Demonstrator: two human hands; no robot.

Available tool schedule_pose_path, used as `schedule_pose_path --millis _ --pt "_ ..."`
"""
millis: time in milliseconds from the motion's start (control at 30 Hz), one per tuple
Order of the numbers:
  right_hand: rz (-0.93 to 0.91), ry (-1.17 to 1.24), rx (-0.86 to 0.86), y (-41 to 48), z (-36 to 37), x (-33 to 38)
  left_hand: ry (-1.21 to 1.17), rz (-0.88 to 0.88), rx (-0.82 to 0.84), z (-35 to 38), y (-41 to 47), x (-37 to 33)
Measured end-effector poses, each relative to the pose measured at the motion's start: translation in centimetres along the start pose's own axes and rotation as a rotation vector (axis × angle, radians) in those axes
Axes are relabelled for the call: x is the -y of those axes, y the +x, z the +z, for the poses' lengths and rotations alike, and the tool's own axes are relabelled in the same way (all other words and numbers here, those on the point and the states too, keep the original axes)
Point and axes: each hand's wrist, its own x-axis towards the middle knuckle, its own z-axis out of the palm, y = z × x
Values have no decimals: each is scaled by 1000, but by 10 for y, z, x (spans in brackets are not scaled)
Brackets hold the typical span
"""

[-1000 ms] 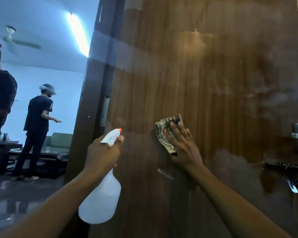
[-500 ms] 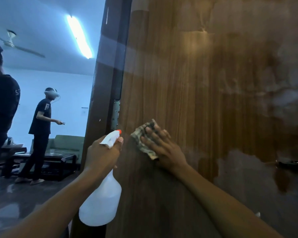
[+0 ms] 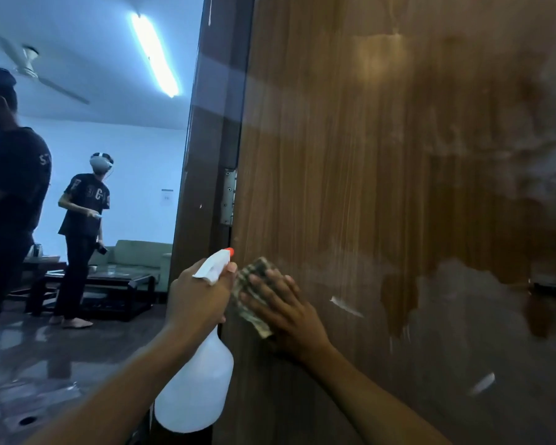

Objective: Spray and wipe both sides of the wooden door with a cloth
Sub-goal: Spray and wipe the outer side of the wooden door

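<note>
Here, the right hand (image 3: 286, 313) is lying flat with fingers spread, pressing the cloth (image 3: 254, 274) against the door (image 3: 382, 187) at its left edge, below the hinge (image 3: 228, 195); the palm is hiding much of the cloth. The left hand (image 3: 196, 300) is gripping the bottle (image 3: 196, 390) by its neck, covering the trigger. The door's top and right side are running out of frame, and glare is blurring its surface.

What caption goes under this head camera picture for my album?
Right hand presses a cloth on the wooden door while the left hand grips a spray bottle.
</note>
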Motion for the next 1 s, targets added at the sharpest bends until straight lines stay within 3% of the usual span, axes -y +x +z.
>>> schedule_pose_path --millis 100,200,300,400,467,567,633,700,833,933,1000 --pt "274 16 -59 -1 -17 -25 -22 -38 -12 3 -1 5" --pt "485 57 -45 59 -28 -33 -3 -48 -2 12 2 1" --pt "374 57 1 72 -22 -23 18 -23 5 19 -1 -6" --pt "93 24 55 13 -20 -15 22 -27 19 28 -12 -5" --pt "15 8 13 -36 -20 -26 9 -54 30 35 -22 0" --pt "247 -10 -42 -73 -27 -65 -34 -125 15 47 -31 9" --pt "457 8 -39 -57 -36 -85 -36 -169 -3 53 -34 9" --pt "549 47 -61 -20 -44 -88 -54 -175 -14 57 -37 6" --pt "381 87 -36 20 -31 -58 -38 -97 -7 61 -46 -4" --pt "164 46 8 -24 -19 -39 -19 -59 -3 65 -52 -10" --pt "149 35 -21 -63 -18 -46 -25 -87 -6 69 -56 -9"
